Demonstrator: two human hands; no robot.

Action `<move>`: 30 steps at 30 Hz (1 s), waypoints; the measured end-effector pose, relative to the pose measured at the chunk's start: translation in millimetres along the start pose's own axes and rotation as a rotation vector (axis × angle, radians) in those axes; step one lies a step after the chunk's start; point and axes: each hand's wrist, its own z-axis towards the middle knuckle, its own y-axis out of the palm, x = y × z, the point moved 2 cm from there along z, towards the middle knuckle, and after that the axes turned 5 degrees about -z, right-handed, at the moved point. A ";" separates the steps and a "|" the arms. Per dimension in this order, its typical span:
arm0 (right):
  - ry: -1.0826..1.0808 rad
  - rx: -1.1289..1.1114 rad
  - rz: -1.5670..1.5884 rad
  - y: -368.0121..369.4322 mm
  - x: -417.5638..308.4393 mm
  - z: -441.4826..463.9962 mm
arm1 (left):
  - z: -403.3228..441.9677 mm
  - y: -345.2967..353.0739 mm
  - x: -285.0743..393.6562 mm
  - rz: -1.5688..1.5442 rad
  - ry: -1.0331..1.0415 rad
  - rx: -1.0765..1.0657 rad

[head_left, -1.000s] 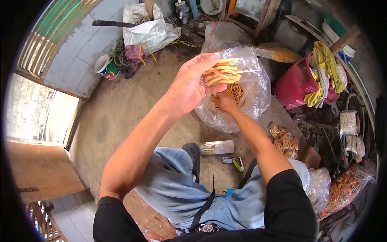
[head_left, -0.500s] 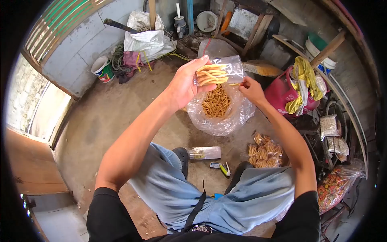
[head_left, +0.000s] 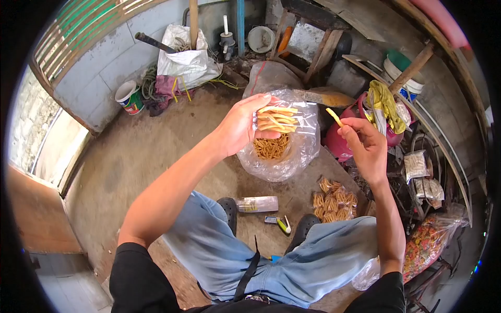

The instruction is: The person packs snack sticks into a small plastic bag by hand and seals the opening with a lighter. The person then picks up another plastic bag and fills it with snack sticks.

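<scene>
My left hand (head_left: 242, 125) is closed around a small clear plastic bag (head_left: 305, 121) with several yellow-brown snack sticks (head_left: 276, 119) inside. Pinched between thumb and fingers of my right hand (head_left: 367, 148) is one snack stick (head_left: 334, 117), held up to the right of the small bag and apart from it. Below the left hand, a large clear plastic bag (head_left: 289, 166) stands open on the floor, with a heap of loose snack sticks (head_left: 271, 147) in it. My left hand and the small bag hide part of that heap.
Filled snack packets (head_left: 335, 202) lie on the floor by my right knee. Between my feet are a stack of clear bags (head_left: 258, 204), a small blue-and-white box (head_left: 271, 219) and a green-and-white tool (head_left: 284, 225). A red tub (head_left: 339, 143) with yellow cloth (head_left: 387, 107) stands at right.
My right hand has moved right and up, away from the bags, with a snack stick in its fingers. My left hand still holds the small bag. The view has shifted slightly.
</scene>
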 end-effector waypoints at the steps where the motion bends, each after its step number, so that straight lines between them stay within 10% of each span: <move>1: -0.032 -0.008 -0.002 0.3 -1.2 -1.9 | 0.1 -0.7 0.1 -0.017 0.002 -0.013; 16: -0.175 -0.152 0.189 22.2 3.6 1.8 | -4.1 16.3 -15.5 0.006 -0.094 -0.049; 30: 0.358 -0.185 0.703 51.5 21.8 0.1 | 5.5 24.0 -32.2 0.158 0.031 -0.141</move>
